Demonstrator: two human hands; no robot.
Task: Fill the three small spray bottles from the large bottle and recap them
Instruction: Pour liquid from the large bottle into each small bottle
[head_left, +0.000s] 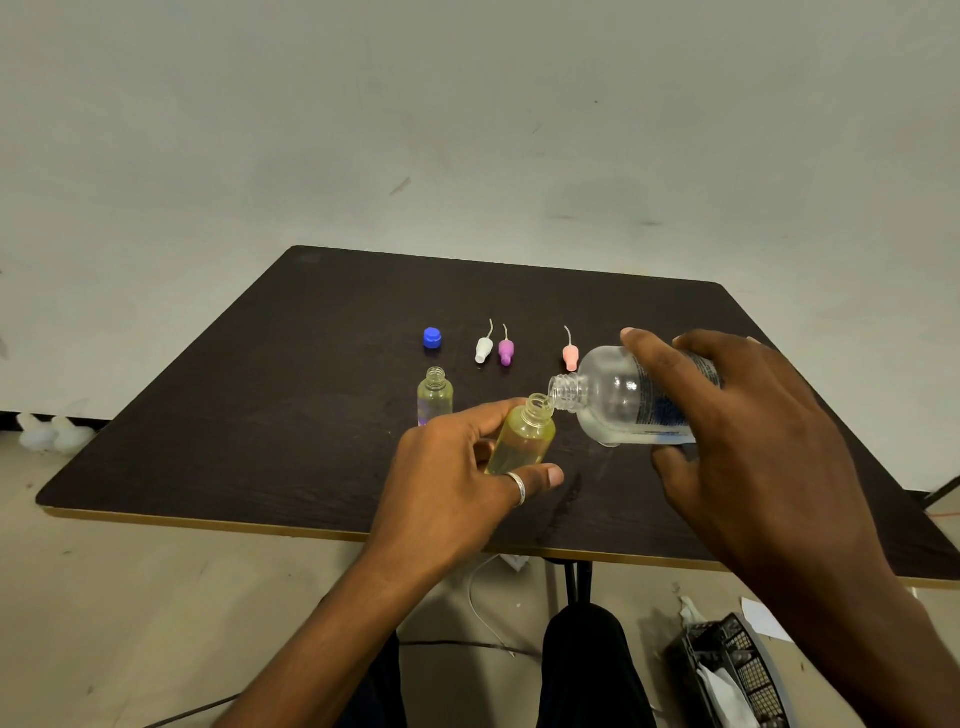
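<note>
My left hand (457, 483) grips a small yellowish bottle (522, 439), uncapped and tilted to the right above the dark table (260, 415). My right hand (737, 415) holds the large clear bottle (618, 400) tipped on its side, its open neck touching the small bottle's mouth. Some clear liquid lies in the large bottle's lower side. A second small bottle (434, 396) stands upright and uncapped just left of my left hand. Behind lie a white spray cap (484, 349), a purple spray cap (506, 352), a pink spray cap (570, 356) and a blue cap (432, 338). A third small bottle is not visible.
The table backs onto a pale wall. On the floor to the lower right stands a black mesh basket (727, 670) with paper in it. Cables run across the floor under the table's near edge. White lumps (49, 431) lie on the floor at the far left.
</note>
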